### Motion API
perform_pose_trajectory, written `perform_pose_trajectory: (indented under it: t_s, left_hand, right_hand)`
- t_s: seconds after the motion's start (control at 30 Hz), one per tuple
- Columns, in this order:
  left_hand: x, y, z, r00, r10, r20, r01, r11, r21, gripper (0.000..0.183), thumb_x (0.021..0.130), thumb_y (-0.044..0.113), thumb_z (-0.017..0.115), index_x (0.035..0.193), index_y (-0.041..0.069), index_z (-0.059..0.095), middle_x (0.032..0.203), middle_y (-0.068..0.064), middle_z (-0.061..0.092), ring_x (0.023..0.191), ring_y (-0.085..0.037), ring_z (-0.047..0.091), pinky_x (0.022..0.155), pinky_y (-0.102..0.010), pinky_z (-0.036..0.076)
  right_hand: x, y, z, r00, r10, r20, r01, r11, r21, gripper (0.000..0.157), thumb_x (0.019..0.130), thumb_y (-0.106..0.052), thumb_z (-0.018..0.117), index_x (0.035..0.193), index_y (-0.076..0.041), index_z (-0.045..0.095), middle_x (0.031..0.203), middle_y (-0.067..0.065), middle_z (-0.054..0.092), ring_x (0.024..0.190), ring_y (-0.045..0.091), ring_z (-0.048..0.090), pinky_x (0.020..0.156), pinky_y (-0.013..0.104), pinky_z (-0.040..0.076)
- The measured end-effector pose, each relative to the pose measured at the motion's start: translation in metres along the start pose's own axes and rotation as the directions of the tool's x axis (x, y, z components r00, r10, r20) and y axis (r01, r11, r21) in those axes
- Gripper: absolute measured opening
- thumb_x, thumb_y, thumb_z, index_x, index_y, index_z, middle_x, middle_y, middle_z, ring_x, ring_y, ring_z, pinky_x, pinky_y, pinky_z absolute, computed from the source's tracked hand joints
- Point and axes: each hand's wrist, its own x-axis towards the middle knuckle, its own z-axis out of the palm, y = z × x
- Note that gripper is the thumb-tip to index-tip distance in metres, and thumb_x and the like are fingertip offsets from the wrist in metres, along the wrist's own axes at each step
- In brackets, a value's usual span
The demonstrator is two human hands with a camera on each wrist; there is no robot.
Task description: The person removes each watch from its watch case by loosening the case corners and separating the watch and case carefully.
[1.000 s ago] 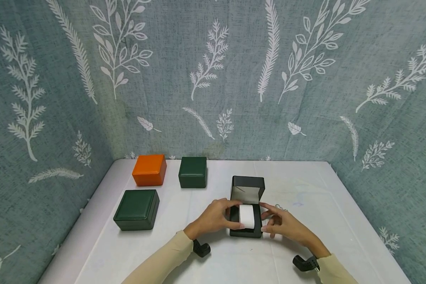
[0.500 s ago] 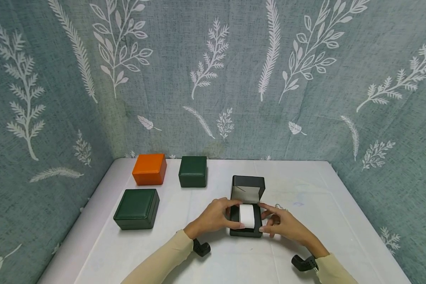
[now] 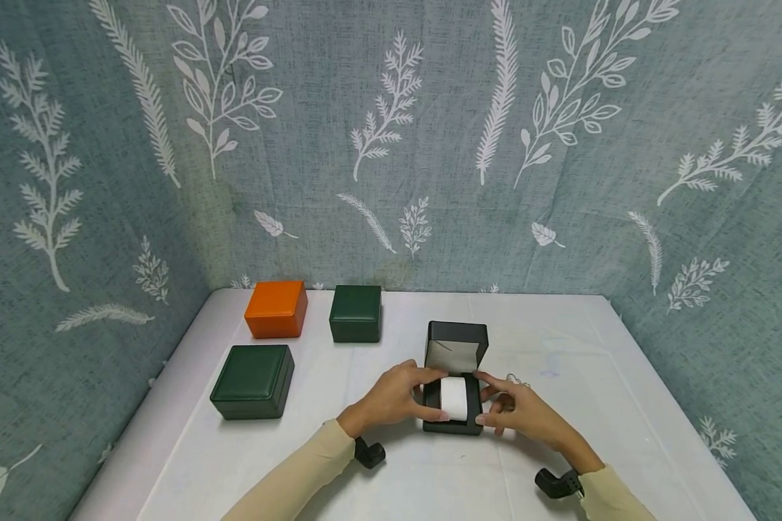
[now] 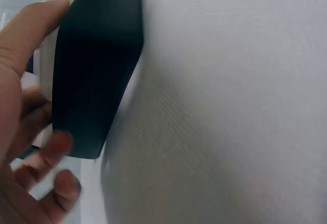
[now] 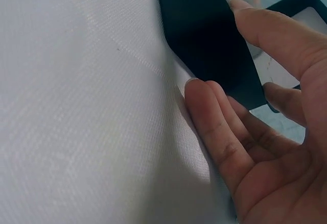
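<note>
Box point(image 3: 457, 353), lower centre: our right hand point(image 3: 524, 416) holds it (likely for steadiness); our left hand point(image 3: 396, 396) pinches its cushion point(image 3: 454, 398).

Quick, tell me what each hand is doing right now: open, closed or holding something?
Left hand: holding the white cushion between thumb and index finger.
Right hand: holding the black box by its right side.

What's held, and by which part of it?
Right hand holds the open black box by its right side. Left hand has thumb and index at the left side of the white cushion; can't tell if it grips.
</note>
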Motion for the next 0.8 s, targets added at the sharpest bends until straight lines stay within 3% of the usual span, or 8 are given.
perform_pose_trajectory:
  t_s: [0.13, 0.37, 0.67, 0.8]
  left_hand:
    - [-0.0007, 0.0032, 0.0007, 0.999, -0.029, 0.02, 0.028, 0.999, 0.039, 0.074, 0.082, 0.058, 0.082, 0.143, 0.02, 0.064, 0.14, 0.01, 0.062, 0.093, -0.01, 0.054, 0.078, -0.024, 0.046]
    - [0.0038, 0.0079, 0.0023, 1.0, -0.026, 0.017, 0.025, 0.999, 0.027, 0.063, 0.084, 0.05, 0.084, 0.137, 0.02, 0.068, 0.126, 0.009, 0.068, 0.097, -0.005, 0.058, 0.082, -0.025, 0.049]
    - [0.0008, 0.0066, -0.0014, 0.999, -0.01, 0.037, 0.014, 0.994, -0.107, 0.062, 0.084, 0.04, 0.087, 0.138, 0.018, 0.067, 0.128, 0.008, 0.068, 0.072, -0.003, 0.055, 0.065, -0.019, 0.046]
    - [-0.0034, 0.0023, -0.0043, 1.0, 0.016, -0.017, -0.018, 0.987, -0.158, 0.056, 0.085, 0.039, 0.086, 0.134, 0.018, 0.07, 0.119, 0.006, 0.072, 0.066, -0.003, 0.058, 0.058, -0.019, 0.046]
  right_hand:
    - [-0.0006, -0.0007, 0.0, 1.0, -0.01, 0.006, 0.01, 1.0, -0.001, 0.084, 0.093, -0.021, 0.08, 0.162, -0.009, 0.033, 0.124, 0.02, 0.057, 0.077, 0.028, 0.07, 0.071, 0.039, 0.058]
    - [0.0001, -0.001, -0.0008, 1.0, -0.004, 0.001, 0.004, 1.0, -0.008, 0.084, 0.093, -0.022, 0.079, 0.162, -0.01, 0.033, 0.125, 0.019, 0.058, 0.077, 0.027, 0.07, 0.071, 0.038, 0.058]
    - [-0.0007, -0.0013, -0.0009, 1.0, -0.028, 0.009, 0.028, 1.0, -0.006, 0.083, 0.093, -0.018, 0.079, 0.161, -0.008, 0.033, 0.126, 0.021, 0.058, 0.074, 0.028, 0.07, 0.072, 0.036, 0.057]
    - [-0.0017, -0.0019, -0.0003, 1.0, -0.02, 0.001, 0.02, 1.0, -0.008, 0.083, 0.093, -0.018, 0.079, 0.161, -0.008, 0.034, 0.126, 0.022, 0.058, 0.075, 0.029, 0.069, 0.07, 0.038, 0.057]
